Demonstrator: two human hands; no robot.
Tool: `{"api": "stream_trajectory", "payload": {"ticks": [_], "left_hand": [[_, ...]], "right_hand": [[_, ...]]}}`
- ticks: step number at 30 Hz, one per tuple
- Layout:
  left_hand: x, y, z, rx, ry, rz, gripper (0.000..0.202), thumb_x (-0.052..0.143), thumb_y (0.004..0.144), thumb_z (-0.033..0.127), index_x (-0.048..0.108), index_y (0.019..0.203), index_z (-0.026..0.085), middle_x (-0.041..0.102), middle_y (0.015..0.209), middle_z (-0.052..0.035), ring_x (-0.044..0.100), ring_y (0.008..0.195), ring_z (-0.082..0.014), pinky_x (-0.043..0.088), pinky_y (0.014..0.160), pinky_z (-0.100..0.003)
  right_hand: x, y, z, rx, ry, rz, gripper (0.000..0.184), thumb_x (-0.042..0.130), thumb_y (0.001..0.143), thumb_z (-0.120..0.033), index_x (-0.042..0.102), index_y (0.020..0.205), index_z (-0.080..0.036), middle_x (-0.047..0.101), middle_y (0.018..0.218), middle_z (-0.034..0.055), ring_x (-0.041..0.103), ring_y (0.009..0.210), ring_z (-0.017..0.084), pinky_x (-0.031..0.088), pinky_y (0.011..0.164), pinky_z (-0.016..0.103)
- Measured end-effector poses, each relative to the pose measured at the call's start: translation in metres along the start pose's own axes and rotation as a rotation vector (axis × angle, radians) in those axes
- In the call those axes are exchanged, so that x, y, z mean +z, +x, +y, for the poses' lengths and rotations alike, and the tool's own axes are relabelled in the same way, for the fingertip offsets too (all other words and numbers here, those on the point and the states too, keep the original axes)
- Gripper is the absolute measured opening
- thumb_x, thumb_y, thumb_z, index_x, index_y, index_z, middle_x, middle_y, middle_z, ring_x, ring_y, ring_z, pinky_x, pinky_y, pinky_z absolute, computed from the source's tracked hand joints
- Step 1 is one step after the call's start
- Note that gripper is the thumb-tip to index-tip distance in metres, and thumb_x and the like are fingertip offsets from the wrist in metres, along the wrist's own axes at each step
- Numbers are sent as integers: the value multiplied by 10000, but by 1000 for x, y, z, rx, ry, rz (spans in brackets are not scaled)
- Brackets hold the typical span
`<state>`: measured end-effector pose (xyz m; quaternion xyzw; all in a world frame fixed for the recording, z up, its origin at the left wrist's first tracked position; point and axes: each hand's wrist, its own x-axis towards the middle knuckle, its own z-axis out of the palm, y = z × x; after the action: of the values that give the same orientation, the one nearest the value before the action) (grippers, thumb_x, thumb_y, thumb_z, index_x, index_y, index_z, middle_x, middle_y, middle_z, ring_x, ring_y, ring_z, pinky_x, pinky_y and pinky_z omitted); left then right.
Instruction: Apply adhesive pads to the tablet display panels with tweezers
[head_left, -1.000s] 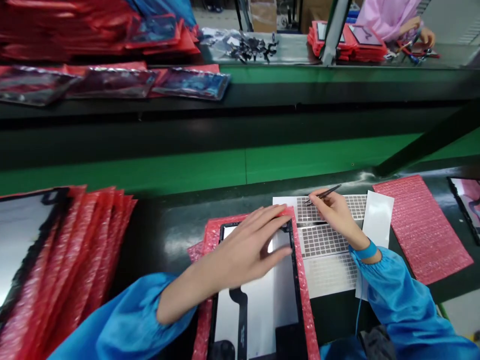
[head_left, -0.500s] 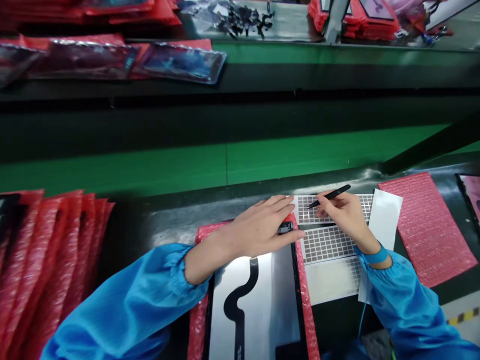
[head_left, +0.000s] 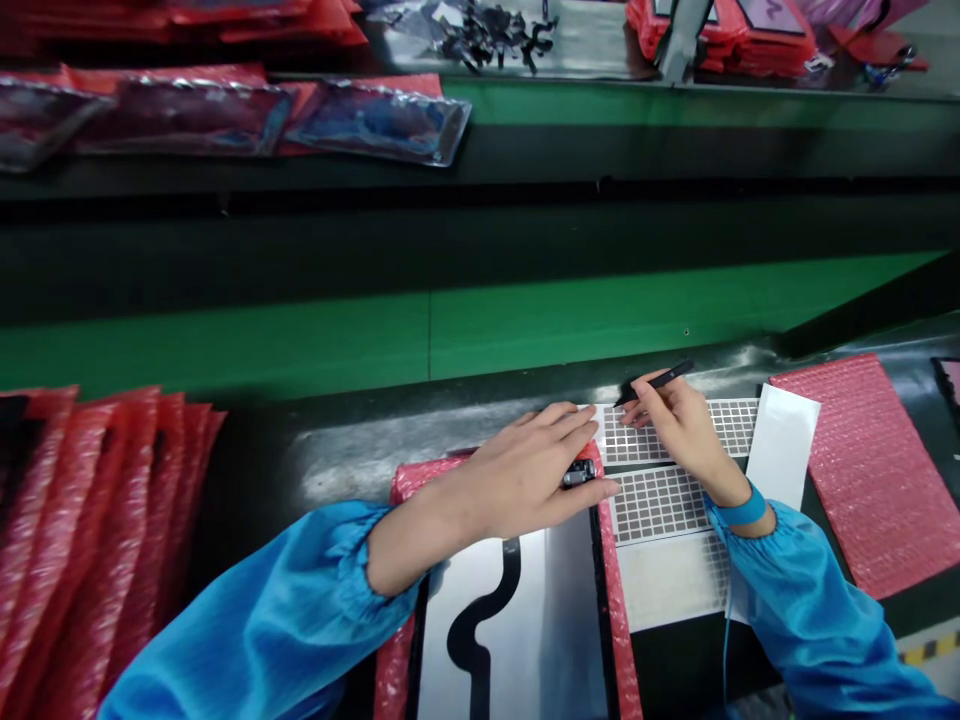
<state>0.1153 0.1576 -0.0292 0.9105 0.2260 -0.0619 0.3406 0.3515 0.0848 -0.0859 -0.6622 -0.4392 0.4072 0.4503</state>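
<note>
Seemingly a sticker pick is in hand: the panel (head_left: 525,620) is held flat under the open left hand (head_left: 525,482), black tweezers (head_left: 660,380) are pinched in the right hand (head_left: 679,428) over the sticker sheet (head_left: 654,502), and a steady tip is called for.

Sticker sheets (head_left: 660,500) lie right of the panel (head_left: 555,620), bubble sheet (head_left: 870,470) farther right.

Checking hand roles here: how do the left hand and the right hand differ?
The left hand lies flat, palm down, on the panel; the right hand is curled over the gridded sticker sheets. The left hand holds nothing; the right hand pinches black tweezers. Both are bare, in blue sleeves.
</note>
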Motion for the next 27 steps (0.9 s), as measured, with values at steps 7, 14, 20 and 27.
{"api": "stream_trajectory", "payload": {"ticks": [7, 14, 20, 27], "left_hand": [[0, 0, 0, 12, -11, 6, 841, 372, 1035, 751, 478, 1604, 141, 467, 1665, -163, 387, 1563, -388, 372, 1257, -570], [-5, 0, 5, -1, 33, -49, 866, 357, 1054, 726, 424, 1626, 80, 425, 1681, -202, 361, 1567, -410, 399, 1225, -591], [-5, 2, 5, 30, 33, -9, 824, 393, 1055, 709, 480, 1586, 86, 495, 1635, -204, 423, 1529, -393, 411, 1210, -589], [-11, -7, 8, 72, 27, 222, 672, 441, 1095, 569, 526, 1518, 53, 563, 1568, -216, 525, 1449, -338, 457, 1184, -529]], "right_hand": [[-2, 1, 1, 14, 4, -43, 402, 646, 1003, -599, 619, 1055, -202, 788, 825, 47, 781, 712, 189, 645, 673, 329], [-1, 4, 3, 29, 50, -51, 433, 681, 965, -629, 625, 1026, -203, 784, 817, 47, 765, 687, 178, 647, 653, 316], [-3, 8, 2, 43, 218, -4, 475, 740, 907, -653, 645, 1007, -198, 786, 748, 36, 769, 625, 172, 650, 620, 294], [-14, -35, -32, -53, 333, 57, 311, 732, 978, -526, 667, 991, -222, 809, 763, 29, 792, 604, 203, 668, 591, 316]]}}
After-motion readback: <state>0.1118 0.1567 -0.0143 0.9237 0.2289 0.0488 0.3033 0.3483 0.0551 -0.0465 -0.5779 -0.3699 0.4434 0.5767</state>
